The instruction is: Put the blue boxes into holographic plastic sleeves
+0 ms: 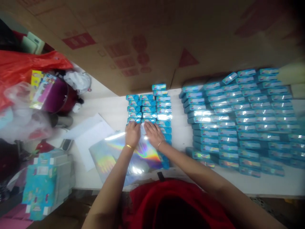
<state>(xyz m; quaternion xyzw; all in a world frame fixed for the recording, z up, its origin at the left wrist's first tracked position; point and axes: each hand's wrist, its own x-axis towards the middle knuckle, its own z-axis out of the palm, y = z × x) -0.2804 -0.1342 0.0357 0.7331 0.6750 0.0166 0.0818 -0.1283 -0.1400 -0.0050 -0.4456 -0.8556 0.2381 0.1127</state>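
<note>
A loose block of small blue boxes [149,108] stands on the table in front of me, several with a round mark on the face. At the near edge of its left columns, my left hand [132,135] has its fingers bent together against a box; whatever they pinch is hidden. Close beside it, my right hand [153,136] lies with fingers stretched forward and rather flat, the tips touching the boxes. Beneath both hands and wrists spreads a shiny rainbow-reflecting sheet [111,156], which overlaps some of the boxes at its right.
Many more blue boxes [226,124] stand in rows at the right. A large cardboard carton [152,41] walls off the back. White paper [89,136] lies at left, near flat unfolded blue cartons [43,184], a red plastic bag [23,66] and a purple container [56,95].
</note>
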